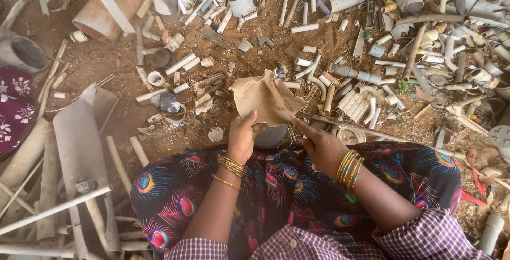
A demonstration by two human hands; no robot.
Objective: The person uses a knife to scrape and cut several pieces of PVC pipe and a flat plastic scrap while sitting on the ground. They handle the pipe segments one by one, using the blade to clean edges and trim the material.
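A crumpled, dusty beige piece of plastic sheet [268, 98] is held up over the ground in front of my lap. My left hand [243, 136] grips its lower edge from below. My right hand [321, 145] is at its lower right corner, index finger stretched toward the piece, and rests against a long thin rod [382, 135] that runs off to the right. Gold and coloured bangles ring both wrists. A round grey lid-like object [270, 136] lies on the ground under the sheet, partly hidden. My lap is covered by dark cloth [287, 185] with a peacock-feather print.
Brown dirt is strewn with several cut white and grey pipe pieces [361, 74] and fittings. A large tan pipe [106, 5] lies at top left, a grey bent sheet [79, 148] and long pipes at left, a dark bucket [21, 52] at far left.
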